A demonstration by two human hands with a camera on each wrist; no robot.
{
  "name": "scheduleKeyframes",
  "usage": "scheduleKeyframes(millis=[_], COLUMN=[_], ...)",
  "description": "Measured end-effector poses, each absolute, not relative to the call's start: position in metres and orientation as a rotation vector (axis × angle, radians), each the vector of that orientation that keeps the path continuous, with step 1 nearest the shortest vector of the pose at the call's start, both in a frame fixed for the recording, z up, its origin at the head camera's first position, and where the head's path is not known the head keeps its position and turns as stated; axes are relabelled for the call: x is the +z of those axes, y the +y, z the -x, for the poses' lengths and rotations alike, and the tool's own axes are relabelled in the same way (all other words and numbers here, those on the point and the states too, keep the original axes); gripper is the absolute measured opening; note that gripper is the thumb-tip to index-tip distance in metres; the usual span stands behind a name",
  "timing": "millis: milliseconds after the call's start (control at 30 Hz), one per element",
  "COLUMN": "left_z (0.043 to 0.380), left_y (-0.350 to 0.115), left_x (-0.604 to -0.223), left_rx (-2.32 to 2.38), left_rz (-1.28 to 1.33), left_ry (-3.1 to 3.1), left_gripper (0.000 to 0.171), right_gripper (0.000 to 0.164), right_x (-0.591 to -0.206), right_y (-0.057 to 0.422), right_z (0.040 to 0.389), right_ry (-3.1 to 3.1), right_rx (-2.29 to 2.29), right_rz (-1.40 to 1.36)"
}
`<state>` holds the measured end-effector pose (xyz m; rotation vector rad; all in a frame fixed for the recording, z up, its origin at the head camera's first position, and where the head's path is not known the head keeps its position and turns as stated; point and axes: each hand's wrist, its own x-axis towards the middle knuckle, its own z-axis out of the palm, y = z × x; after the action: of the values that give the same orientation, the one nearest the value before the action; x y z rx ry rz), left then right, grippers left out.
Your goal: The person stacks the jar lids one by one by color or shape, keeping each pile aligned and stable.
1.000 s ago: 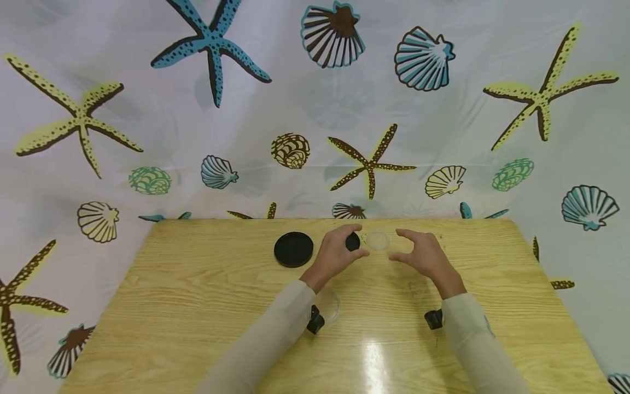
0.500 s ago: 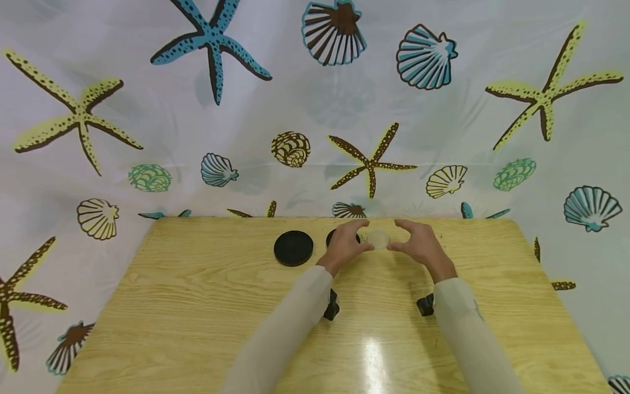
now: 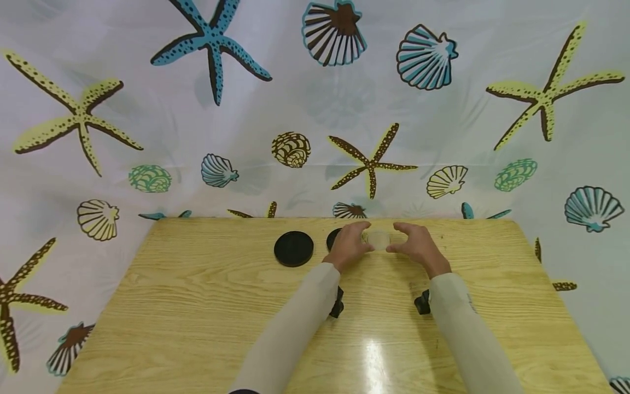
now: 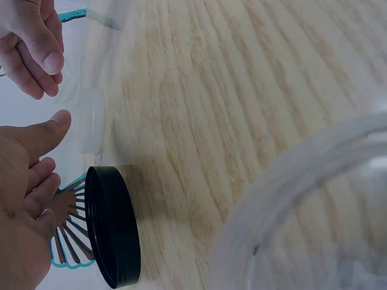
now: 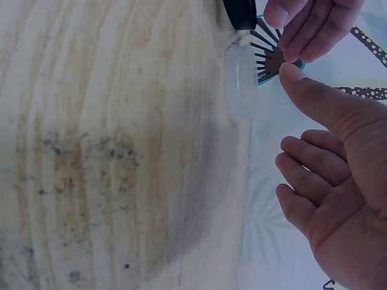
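Near the back edge of the table, a small translucent round cap (image 3: 378,241) lies between my two hands. My left hand (image 3: 350,244) is at its left, fingers and thumb spread apart in a loose curve, and holds nothing. On the other side, my right hand (image 3: 418,244) mirrors that shape, also with nothing in it. The wrist views show both hands raised above the tabletop, palms facing, with the cap (image 5: 242,81) lower down on the wood. A smaller black lid (image 3: 333,238) is partly hidden behind my left hand.
A larger black lid (image 3: 293,249) lies to the left on the wooden table (image 3: 197,306). A clear round container (image 4: 314,211) stands close to the left wrist camera; my left sleeve (image 3: 295,323) hides it in the head view. A shell-printed cloth (image 3: 275,109) hangs behind the table.
Both hands have moved inward around the cap; the left went right and the right slightly left. The left sleeve now covers the clear container, and more of the smaller black lid shows.
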<state>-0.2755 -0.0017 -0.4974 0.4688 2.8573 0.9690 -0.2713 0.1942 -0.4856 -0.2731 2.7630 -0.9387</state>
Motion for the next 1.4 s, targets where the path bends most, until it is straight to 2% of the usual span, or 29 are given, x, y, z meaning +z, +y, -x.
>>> scheduleKeyframes(millis=[667, 1233, 1400], left_z=[0.285, 0.289, 0.288], left_y=[0.005, 0.008, 0.011], left_x=[-0.511, -0.52, -0.522], left_rx=[0.923, 0.863, 0.853], left_rz=[-0.49, -0.53, -0.521], left_ry=[2.866, 2.945, 2.947], left_gripper=[0.053, 0.024, 0.026], right_gripper=[0.061, 0.054, 0.053], right_x=[-0.504, -0.509, -0.509], right_y=[0.186, 0.181, 0.179], right_z=[0.283, 0.285, 0.284], right_ry=[2.824, 2.847, 2.859], right_rx=[-0.856, -0.839, -0.834], right_rz=[0.261, 0.279, 0.295])
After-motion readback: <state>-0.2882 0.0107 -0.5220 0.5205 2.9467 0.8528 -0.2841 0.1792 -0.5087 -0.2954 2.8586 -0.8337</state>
